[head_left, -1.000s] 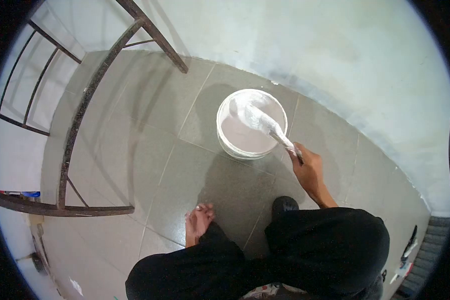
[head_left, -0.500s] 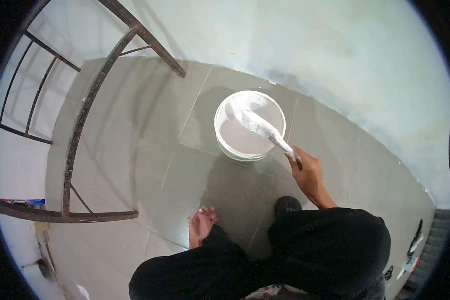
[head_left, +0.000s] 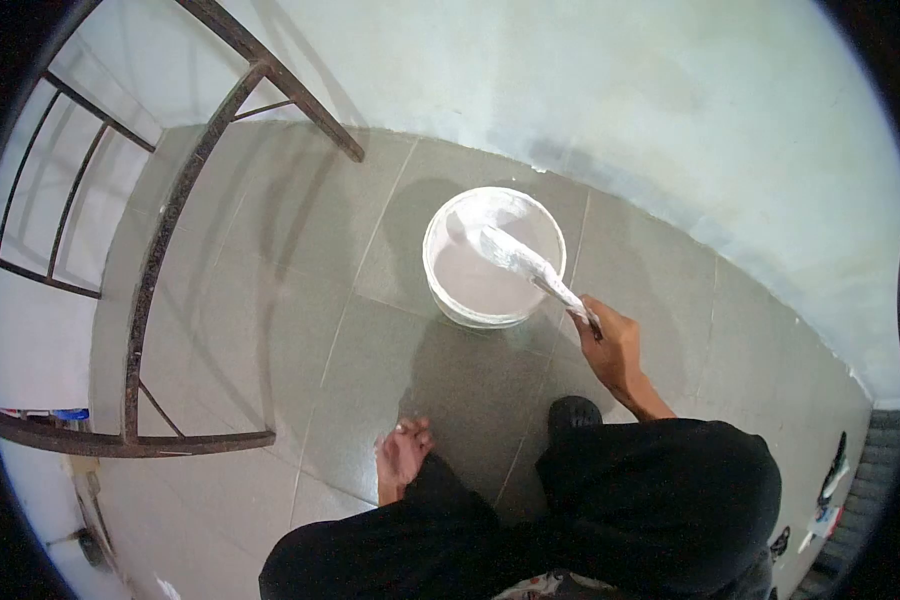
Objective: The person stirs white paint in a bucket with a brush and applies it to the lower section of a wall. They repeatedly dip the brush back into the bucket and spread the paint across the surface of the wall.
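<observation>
A white bucket with pale, whitish liquid in it stands on the grey tiled floor. My right hand is wrapped round the handle of a white-coated brush or spatula-like tool, at the bucket's lower right. The tool's broad end is over the bucket opening, slanting up and left; whether it touches the liquid cannot be made out. My left hand is by my left knee, palm up with loosely curled fingers apart, and holds nothing.
A dark metal frame stands on the left. A pale wall runs behind the bucket. My black shoe is below the bucket. Small items lie at the lower right, beside a ridged grey surface.
The view has shifted slightly, so the bucket and frame sit a little lower and further left. The tool's broad end has shifted within the bucket opening. My right hand keeps its grip.
</observation>
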A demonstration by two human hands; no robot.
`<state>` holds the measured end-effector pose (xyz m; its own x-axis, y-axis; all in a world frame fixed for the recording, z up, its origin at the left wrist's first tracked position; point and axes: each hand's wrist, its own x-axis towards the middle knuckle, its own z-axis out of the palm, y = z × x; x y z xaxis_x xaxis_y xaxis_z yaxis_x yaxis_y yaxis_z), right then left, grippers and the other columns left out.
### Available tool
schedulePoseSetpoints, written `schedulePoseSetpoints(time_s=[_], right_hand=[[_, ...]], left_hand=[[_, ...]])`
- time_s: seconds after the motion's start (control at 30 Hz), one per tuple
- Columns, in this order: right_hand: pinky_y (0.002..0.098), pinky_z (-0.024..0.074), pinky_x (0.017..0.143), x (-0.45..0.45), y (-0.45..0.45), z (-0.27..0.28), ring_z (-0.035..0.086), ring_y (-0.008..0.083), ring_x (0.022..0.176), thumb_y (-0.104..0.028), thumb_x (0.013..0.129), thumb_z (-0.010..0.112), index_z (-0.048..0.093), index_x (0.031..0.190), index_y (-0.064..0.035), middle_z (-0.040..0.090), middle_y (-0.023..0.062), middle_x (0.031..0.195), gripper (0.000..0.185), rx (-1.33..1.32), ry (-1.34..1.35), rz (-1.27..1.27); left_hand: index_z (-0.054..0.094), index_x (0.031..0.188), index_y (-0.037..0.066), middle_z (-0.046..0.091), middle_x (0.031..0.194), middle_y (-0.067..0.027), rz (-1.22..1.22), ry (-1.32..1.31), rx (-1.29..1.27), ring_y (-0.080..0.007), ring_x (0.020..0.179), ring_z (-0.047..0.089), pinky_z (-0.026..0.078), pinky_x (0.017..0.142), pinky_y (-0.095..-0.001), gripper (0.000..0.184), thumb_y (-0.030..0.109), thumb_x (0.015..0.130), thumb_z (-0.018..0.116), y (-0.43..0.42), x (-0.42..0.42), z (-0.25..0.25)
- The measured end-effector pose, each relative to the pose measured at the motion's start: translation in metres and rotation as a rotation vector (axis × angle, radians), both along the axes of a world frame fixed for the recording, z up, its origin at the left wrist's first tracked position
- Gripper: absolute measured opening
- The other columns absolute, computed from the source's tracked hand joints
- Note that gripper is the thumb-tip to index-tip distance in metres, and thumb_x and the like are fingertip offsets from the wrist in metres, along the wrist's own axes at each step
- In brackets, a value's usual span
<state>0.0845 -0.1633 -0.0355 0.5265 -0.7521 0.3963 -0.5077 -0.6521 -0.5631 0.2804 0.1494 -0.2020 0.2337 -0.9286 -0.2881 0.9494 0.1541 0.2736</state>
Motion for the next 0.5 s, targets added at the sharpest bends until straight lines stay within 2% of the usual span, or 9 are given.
schedulePoseSetpoints(time_s=[0.1, 0.2, 0.23, 0.3, 0.33, 0.37, 0.43, 0.5], right_hand=[[0.0333, 0.0427, 0.045, 0.003, 0.002, 0.002, 0.056, 0.0223, 0.048, -0.013, 0.081, 0.065, 0.062, 0.093, -0.0020, 0.060, 0.0138, 0.065, 0.016, 0.035, 0.002, 0.008], [0.0336, 0.0424, 0.044, 0.004, 0.002, 0.009, 0.055, 0.0227, 0.047, -0.015, 0.083, 0.064, 0.061, 0.090, -0.0006, 0.059, 0.0142, 0.063, 0.016, 0.088, 0.076, -0.018], [0.0337, 0.0423, 0.044, 0.006, 0.000, 0.011, 0.055, 0.0228, 0.047, -0.015, 0.084, 0.063, 0.060, 0.089, 0.0000, 0.058, 0.0144, 0.063, 0.017, 0.112, 0.109, -0.029], [0.0339, 0.0413, 0.044, 0.005, -0.004, 0.020, 0.053, 0.0229, 0.045, -0.019, 0.086, 0.061, 0.058, 0.085, 0.0013, 0.057, 0.0154, 0.061, 0.020, 0.336, 0.163, -0.026], [0.0339, 0.0408, 0.043, 0.006, -0.009, 0.023, 0.052, 0.0229, 0.044, -0.020, 0.087, 0.059, 0.058, 0.083, 0.0019, 0.057, 0.0159, 0.060, 0.022, 0.444, 0.190, -0.018], [0.0341, 0.0400, 0.043, 0.005, -0.016, 0.021, 0.051, 0.0227, 0.043, -0.021, 0.088, 0.058, 0.057, 0.082, 0.0024, 0.056, 0.0164, 0.058, 0.024, 0.414, 0.217, 0.040], [0.0345, 0.0382, 0.042, 0.001, -0.027, 0.019, 0.049, 0.0225, 0.041, -0.023, 0.090, 0.054, 0.055, 0.079, 0.0036, 0.054, 0.0175, 0.055, 0.029, 0.347, 0.262, 0.145], [0.0355, 0.0374, 0.042, 0.002, -0.030, 0.037, 0.048, 0.0238, 0.041, -0.023, 0.091, 0.052, 0.055, 0.079, 0.0037, 0.052, 0.0182, 0.053, 0.029, 0.625, 0.205, 0.123]], left_hand=[[0.052, 0.100, 0.010, 0.049, 0.116, -0.0114, 0.018, -0.001, -0.004, -0.0255, 0.096, 0.051, 0.041, 0.084, -0.0367, 0.050, 0.052, 0.076, 0.064, 0.001, -0.002, 0.005], [0.053, 0.107, 0.006, 0.050, 0.117, -0.0117, -0.028, -0.160, -0.011, -0.0258, 0.097, 0.052, 0.044, 0.083, -0.0388, 0.053, 0.052, 0.081, 0.059, -0.005, 0.002, 0.004], [0.053, 0.109, 0.007, 0.051, 0.117, -0.0115, -0.122, -0.361, 0.085, -0.0245, 0.099, 0.052, 0.044, 0.083, -0.0386, 0.052, 0.051, 0.081, 0.059, -0.018, 0.014, 0.017], [0.053, 0.113, 0.008, 0.052, 0.117, -0.0112, -0.320, -0.744, 0.306, -0.0218, 0.102, 0.053, 0.045, 0.084, -0.0382, 0.052, 0.050, 0.083, 0.059, -0.049, 0.047, 0.053], [0.050, 0.117, 0.006, 0.052, 0.118, -0.0111, -0.286, -0.847, 0.334, -0.0210, 0.102, 0.053, 0.046, 0.083, -0.0370, 0.052, 0.047, 0.085, 0.057, -0.075, 0.059, 0.081], [0.047, 0.121, 0.005, 0.051, 0.118, -0.0109, -0.246, -0.956, 0.356, -0.0201, 0.103, 0.053, 0.047, 0.082, -0.0359, 0.052, 0.044, 0.088, 0.055, -0.105, 0.073, 0.111], [0.044, 0.124, 0.000, 0.049, 0.122, -0.0119, -0.195, -1.166, 0.236, -0.0217, 0.103, 0.054, 0.046, 0.086, -0.0383, 0.051, 0.040, 0.093, 0.046, -0.153, 0.086, 0.151], [0.041, 0.125, -0.002, 0.050, 0.119, -0.0125, -0.280, -1.138, 0.349, -0.0213, 0.101, 0.054, 0.046, 0.086, -0.0345, 0.047, 0.032, 0.093, 0.048, -0.192, 0.090, 0.174]])
